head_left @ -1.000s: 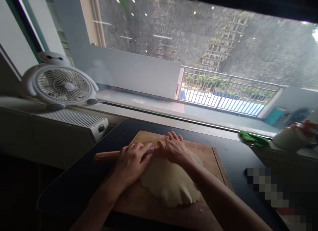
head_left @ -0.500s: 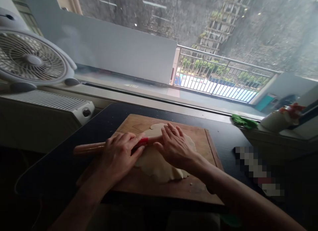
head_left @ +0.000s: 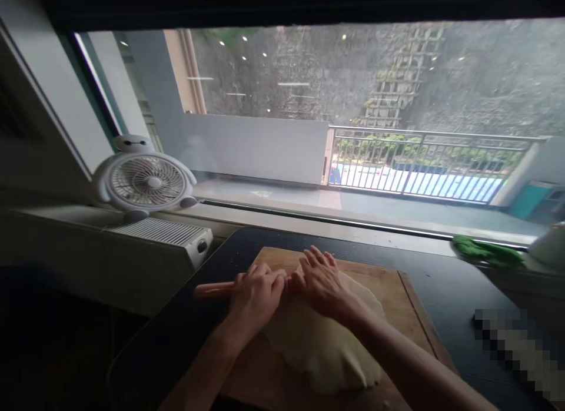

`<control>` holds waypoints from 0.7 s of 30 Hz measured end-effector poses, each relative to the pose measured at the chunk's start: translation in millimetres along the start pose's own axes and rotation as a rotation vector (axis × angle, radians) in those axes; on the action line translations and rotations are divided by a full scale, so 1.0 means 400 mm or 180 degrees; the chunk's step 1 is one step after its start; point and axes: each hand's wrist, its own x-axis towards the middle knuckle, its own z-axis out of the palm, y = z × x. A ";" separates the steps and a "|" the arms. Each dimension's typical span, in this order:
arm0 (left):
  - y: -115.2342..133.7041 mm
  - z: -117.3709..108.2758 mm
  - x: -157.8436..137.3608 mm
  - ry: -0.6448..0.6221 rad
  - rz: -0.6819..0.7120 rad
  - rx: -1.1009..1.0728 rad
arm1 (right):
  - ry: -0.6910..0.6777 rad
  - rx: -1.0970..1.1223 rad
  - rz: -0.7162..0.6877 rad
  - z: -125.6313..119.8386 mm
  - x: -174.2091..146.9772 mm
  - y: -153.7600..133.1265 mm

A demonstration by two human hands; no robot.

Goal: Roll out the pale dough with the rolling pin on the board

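Observation:
Fingers curled over the wooden rolling pin (head_left: 214,290), my left hand (head_left: 256,296) is closed on it; the pin's left end sticks out past that hand. My right hand (head_left: 324,284) lies on the pin's other part with fingers stretched forward and slightly apart, and it hides that end. Under both hands spreads a pale sheet of rolled dough (head_left: 318,346), its near edge wavy and raised in a fold. The dough lies on a wooden board (head_left: 392,293).
The board rests on a dark table (head_left: 441,299). Behind it are a window sill and glass. A white fan (head_left: 152,181) stands at the left, by a white heater-like unit (head_left: 194,246). A green cloth (head_left: 485,252) lies at the right, beyond a pixelated object (head_left: 521,346).
The view has tilted up and turned left, so the scene sits lower and further right. The hands have come closer together on the rolling pin, covering its red band. More dough shows on the near side.

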 end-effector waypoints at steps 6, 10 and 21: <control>0.012 0.015 0.008 0.0003 0.0149 0.0081 | -0.0060 0.0097 -0.0068 -0.009 -0.086 -0.030; -0.009 0.052 0.161 -0.0129 -0.0344 0.0423 | -0.0288 0.0062 0.0715 0.025 0.105 0.024; -0.012 0.066 0.087 -0.0192 0.0045 0.0408 | 0.0032 0.0103 0.0327 0.021 0.020 0.011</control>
